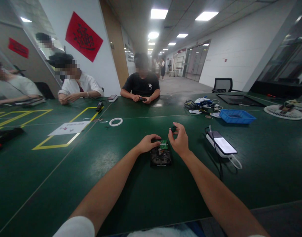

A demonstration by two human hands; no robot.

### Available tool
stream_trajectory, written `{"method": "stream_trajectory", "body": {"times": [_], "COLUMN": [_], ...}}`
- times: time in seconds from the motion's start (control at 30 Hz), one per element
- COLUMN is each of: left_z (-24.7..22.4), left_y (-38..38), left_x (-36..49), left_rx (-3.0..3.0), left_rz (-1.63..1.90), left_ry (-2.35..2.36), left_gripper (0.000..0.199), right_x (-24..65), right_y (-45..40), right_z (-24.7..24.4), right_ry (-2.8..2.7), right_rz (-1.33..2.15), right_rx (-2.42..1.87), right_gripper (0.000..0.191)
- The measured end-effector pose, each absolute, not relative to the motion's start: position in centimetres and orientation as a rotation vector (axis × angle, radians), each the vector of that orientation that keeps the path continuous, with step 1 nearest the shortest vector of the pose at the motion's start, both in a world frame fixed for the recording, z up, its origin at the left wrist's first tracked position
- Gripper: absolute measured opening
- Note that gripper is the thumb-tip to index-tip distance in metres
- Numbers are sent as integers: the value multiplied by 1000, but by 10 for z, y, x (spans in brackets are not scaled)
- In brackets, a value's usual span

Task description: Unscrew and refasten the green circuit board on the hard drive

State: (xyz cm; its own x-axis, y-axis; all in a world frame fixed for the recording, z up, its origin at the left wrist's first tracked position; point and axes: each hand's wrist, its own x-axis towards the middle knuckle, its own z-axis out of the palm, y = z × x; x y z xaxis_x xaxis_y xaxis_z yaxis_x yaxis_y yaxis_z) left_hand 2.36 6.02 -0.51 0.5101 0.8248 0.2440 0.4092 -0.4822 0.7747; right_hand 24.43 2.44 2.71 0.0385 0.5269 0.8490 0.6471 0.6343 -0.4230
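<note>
A hard drive [161,158] lies on the green table in front of me, its dark underside up and a green circuit board [163,144] at its far end. My left hand [149,143] grips the drive's far left side, thumb near the board and fingers bent over the far edge. Just right of the board, my right hand [180,140] is closed around a small screwdriver with a dark handle [173,129]. Its thin shaft slants down toward the board's right edge; whether the tip touches a screw is too small to tell.
To the right, a phone [221,142] lies on a white block with cables. Beyond are a blue tray [237,117], a heap of cables [201,104] and a white fan grille [283,112]. A white ring [115,122] and paper sheet [69,128] lie left. Several people sit across the table.
</note>
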Motion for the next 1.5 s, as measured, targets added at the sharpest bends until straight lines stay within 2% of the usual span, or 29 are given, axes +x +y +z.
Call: {"method": "stream_trajectory", "body": {"times": [0.93, 1.5], "left_z": [0, 1], "left_y": [57, 57], "left_x": [24, 24], "left_rx": [2081, 2087], "left_rz": [815, 806], "left_ry": [1012, 1003], "left_gripper": [36, 36], "right_x": [247, 245], "right_y": [20, 22], "right_z": [30, 27], "right_ry": [-1655, -1625], "right_rz": [-131, -104], "right_rx": [-1011, -999], "right_gripper": [38, 43]}}
